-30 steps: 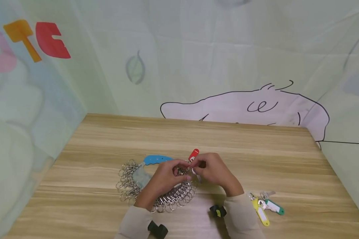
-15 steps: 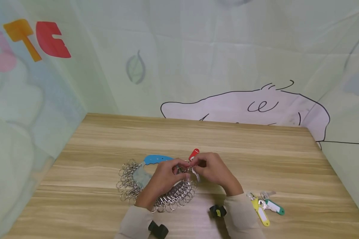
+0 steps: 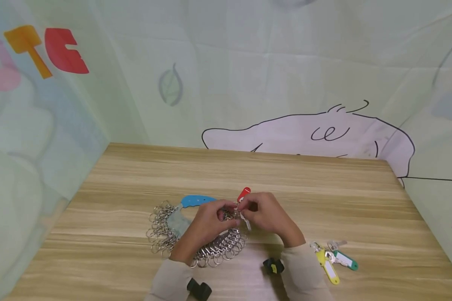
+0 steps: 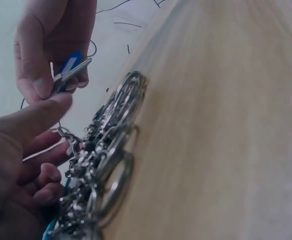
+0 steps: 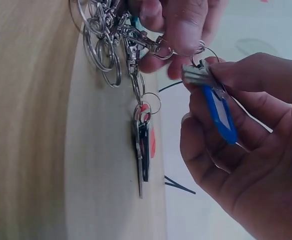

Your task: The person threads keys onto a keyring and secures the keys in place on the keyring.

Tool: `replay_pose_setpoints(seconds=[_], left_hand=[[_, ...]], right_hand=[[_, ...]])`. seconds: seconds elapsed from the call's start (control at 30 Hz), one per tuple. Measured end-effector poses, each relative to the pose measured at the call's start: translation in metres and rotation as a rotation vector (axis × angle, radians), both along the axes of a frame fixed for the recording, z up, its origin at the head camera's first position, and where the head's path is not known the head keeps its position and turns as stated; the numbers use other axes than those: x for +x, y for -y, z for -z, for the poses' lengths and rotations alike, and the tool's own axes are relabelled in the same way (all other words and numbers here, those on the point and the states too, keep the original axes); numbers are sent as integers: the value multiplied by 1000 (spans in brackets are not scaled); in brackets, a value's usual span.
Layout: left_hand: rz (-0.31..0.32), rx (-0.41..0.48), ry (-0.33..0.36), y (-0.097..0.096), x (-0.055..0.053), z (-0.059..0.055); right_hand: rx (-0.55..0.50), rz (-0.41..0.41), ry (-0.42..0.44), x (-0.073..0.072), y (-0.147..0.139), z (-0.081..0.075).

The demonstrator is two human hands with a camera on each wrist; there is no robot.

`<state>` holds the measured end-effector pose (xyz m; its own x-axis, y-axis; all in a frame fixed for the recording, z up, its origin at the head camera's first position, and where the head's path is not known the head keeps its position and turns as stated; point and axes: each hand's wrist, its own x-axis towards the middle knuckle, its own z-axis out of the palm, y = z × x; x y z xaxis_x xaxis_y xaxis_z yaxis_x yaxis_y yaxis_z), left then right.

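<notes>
My left hand [image 3: 210, 222] pinches a split ring [image 5: 198, 49] beside a metal swivel clasp [image 5: 155, 46]. That clasp belongs to a key holder with a blue handle [image 3: 197, 200] and a fringe of metal clasps and rings [image 4: 113, 135]. My right hand [image 3: 268, 214] pinches a key [image 5: 198, 74] and a blue key tag [image 5: 221, 117], which hang on the same ring. Whether the ring sits inside the clasp's hook is hard to see. Close by, a red key tag [image 3: 244, 194] with its keys [image 5: 141, 150] is attached to another clasp.
To the right on the wooden table [image 3: 165, 167] lie a yellow key tag [image 3: 329, 269], a green key tag [image 3: 345, 261] and keys [image 3: 337, 244]. A printed cloth backdrop [image 3: 135, 83] rises behind the table's far edge.
Both hands stay in almost the same place. The key at my right fingertips has swung slightly, and the fingers have shifted a little around the ring.
</notes>
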<state>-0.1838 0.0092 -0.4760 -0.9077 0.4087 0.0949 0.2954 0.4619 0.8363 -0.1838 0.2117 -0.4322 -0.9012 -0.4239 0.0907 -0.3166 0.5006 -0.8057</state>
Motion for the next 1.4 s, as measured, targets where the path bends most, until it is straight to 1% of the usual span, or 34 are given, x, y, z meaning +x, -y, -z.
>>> replay_pose_setpoints(seconds=[0.1,0.27,0.4,0.57,0.7,0.8,0.87,1.17,1.3,1.4], left_hand=[[8,11,2,0,0,-1],[-11,45,6,-1,0,-3],[-25,32,-11,-1,0,-5],[-39,5,-24,-2,0,-6],[-38,-4,-26,-2,0,-5],[-30,-1,-18,-2,-1,-4],[-24,1,-11,-2,-1,-4],[14,15,-7,-1,0,-2],[3,18,-25,-2,1,-2],[-5,19,-35,-2,1,-2]], right_hand=[[-19,24,21,0,0,1],[-54,55,71,-1,1,2],[-60,59,73,-2,0,3],[-60,23,33,-2,-2,3],[-62,-18,8,-2,-2,2],[-58,-31,3,-2,-2,2],[-53,-23,9,-2,-2,2],[-54,66,56,-2,-3,5],[-66,75,62,-2,-3,5],[-76,68,60,-2,-3,6]])
